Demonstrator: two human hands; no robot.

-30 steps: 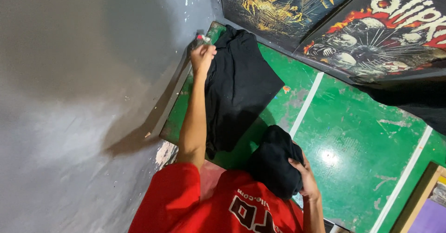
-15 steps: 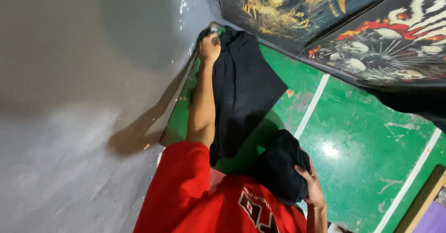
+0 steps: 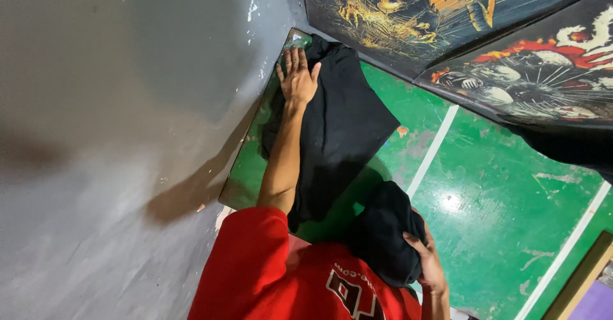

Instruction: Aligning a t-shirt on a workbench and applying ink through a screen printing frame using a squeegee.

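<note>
Half a second ago the left hand [image 3: 297, 76] was curled at the top corner of the black garment [image 3: 338, 128]; now its fingers lie spread and flat on that corner, gripping nothing, pressing the cloth down; the view has also drawn a little nearer. Spread on the green surface [image 3: 491, 199], the garment runs its long axis from the upper middle of the frame, beside the hand, down toward the lower middle, its far end pointing at the red shirt [image 3: 268, 282]; it lies just beside the grey wall [image 3: 115, 135] at the left. In the lower middle of the frame the right hand [image 3: 426, 262] is curled closed around a bundled black cloth [image 3: 383, 230], held against the shirt. White lines [image 3: 431, 151] cross the green paint; dark printed shirts with skull artwork [image 3: 511, 71] lie along the upper right edge.
</note>
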